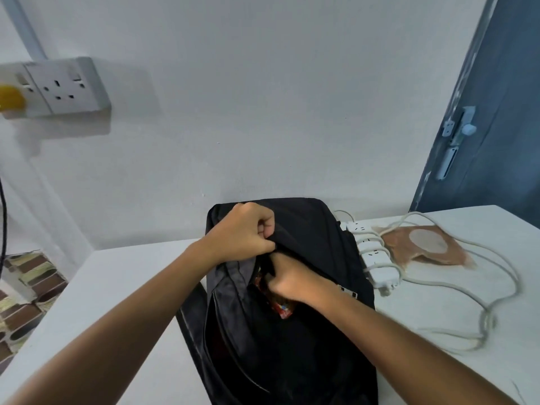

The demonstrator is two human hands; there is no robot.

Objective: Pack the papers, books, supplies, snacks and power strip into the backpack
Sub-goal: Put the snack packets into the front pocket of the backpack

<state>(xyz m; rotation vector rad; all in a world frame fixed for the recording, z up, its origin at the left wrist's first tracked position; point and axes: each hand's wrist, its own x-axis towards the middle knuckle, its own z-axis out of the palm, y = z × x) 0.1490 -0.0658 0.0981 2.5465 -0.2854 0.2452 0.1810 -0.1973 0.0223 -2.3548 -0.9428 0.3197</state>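
A black backpack (309, 346) lies on the white table (122, 302), its top toward the wall. My left hand (242, 232) is closed on the upper flap of the backpack and holds the opening apart. My right hand (289, 280) is partly inside the opening, fingers closed on a red snack packet (282, 309) whose end sticks out below the hand. A white power strip (372, 255) lies just right of the backpack, with its white cable (482, 305) looped across the table.
A brown, worn patch (429, 248) marks the table behind the cable. A wall socket (62, 87) with a yellow plug (10, 97) sits at upper left. A blue door (493, 127) stands at the right. Patterned floor (26, 293) shows past the table's left edge.
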